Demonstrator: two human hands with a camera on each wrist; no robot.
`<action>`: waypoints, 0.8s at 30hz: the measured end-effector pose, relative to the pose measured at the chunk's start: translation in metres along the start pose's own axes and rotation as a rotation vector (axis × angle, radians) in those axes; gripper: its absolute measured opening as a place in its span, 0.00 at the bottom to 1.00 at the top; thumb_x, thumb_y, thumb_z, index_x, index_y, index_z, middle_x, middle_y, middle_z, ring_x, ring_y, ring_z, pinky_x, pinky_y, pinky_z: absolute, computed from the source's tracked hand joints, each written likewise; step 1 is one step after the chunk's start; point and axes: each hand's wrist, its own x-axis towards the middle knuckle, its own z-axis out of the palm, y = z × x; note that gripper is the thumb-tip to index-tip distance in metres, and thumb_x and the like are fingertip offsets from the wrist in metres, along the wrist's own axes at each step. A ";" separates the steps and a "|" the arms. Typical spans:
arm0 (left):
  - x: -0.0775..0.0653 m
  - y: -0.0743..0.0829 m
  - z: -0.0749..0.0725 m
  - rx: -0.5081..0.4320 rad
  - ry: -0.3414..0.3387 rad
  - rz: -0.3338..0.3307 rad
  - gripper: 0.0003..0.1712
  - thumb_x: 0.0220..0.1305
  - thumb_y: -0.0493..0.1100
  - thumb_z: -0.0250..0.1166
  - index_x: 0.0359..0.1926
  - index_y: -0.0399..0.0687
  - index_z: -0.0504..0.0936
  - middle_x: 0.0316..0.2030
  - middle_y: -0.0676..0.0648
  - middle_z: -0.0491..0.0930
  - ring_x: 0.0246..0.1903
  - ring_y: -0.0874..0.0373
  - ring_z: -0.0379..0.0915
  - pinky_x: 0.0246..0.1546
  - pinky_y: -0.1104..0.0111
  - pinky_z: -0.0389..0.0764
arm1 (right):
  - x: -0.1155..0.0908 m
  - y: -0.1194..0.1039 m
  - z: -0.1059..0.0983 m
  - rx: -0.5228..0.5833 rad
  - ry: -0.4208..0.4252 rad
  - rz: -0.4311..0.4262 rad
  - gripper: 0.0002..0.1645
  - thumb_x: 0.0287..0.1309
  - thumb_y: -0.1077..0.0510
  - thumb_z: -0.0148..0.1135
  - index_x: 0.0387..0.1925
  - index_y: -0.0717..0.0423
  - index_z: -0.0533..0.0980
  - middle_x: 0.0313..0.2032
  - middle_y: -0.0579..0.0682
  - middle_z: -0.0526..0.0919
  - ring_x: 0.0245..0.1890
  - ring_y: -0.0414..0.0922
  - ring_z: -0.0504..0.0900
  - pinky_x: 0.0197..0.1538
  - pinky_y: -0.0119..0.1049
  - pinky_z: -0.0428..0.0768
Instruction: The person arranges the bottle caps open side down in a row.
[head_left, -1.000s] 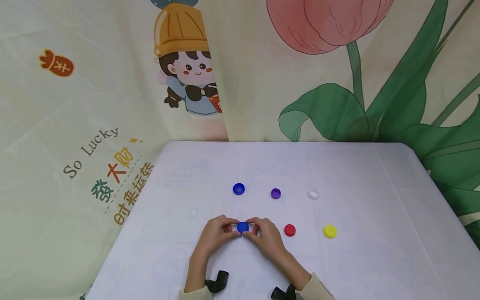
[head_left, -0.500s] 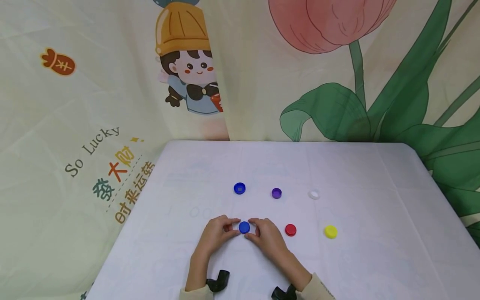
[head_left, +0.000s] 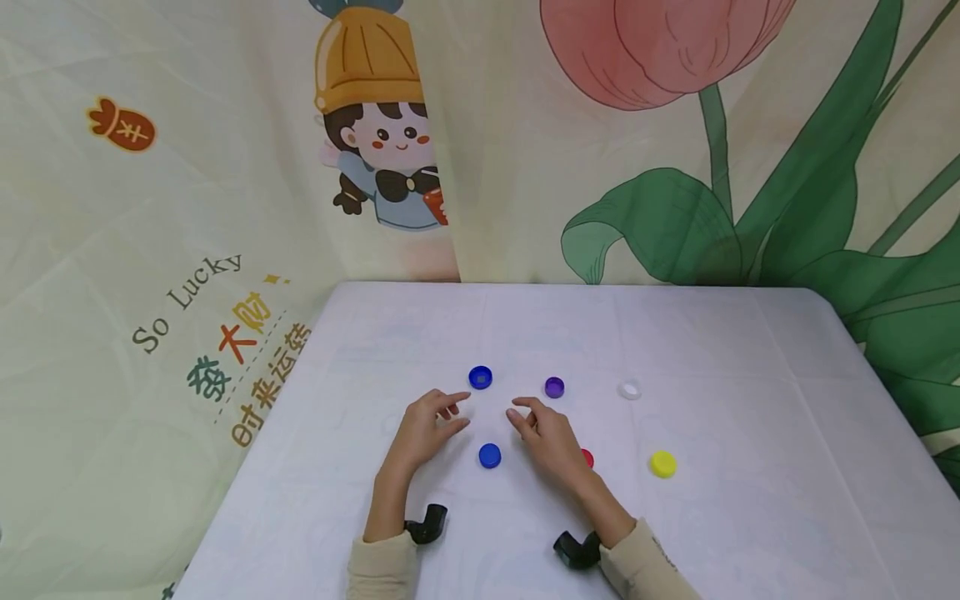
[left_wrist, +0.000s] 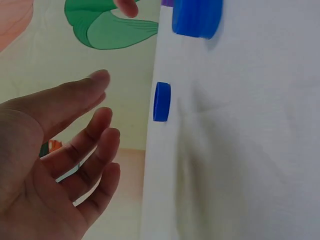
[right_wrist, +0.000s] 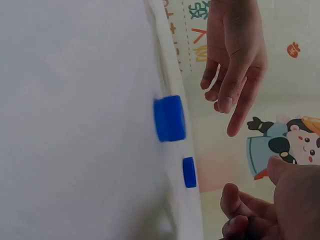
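Note:
A blue bottle cap (head_left: 490, 456) lies top up on the white table in the head view, below and between the two hands. Farther back, a second blue cap (head_left: 480, 377) rests with its hollow side up. My left hand (head_left: 426, 429) is raised left of that far cap, fingers apart and holding nothing. Opposite it, my right hand (head_left: 549, 433) hovers with thumb and forefinger parted and nothing between them. The right hand partly covers a red cap (head_left: 588, 457). In the left wrist view the near blue cap (left_wrist: 197, 17) and the far blue cap (left_wrist: 162, 102) both stand apart from the fingers.
A purple cap (head_left: 554, 387) and a whitish translucent cap (head_left: 630, 389) lie in the back row. To the right of the front row is a yellow cap (head_left: 663, 464). The table's back edge (head_left: 570, 285) meets a printed cloth backdrop.
Both hands have let go of the near blue cap and moved up and away from it, toward the back row. The right hand now partly hides the red cap.

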 end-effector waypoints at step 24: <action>0.056 -0.047 0.022 -0.023 -0.064 -0.147 0.26 0.51 0.44 0.71 0.53 0.45 0.79 0.29 0.47 0.74 0.28 0.57 0.66 0.30 0.67 0.68 | 0.089 -0.004 0.022 -0.124 -0.137 0.049 0.28 0.54 0.54 0.65 0.56 0.60 0.72 0.22 0.46 0.75 0.22 0.40 0.70 0.27 0.31 0.69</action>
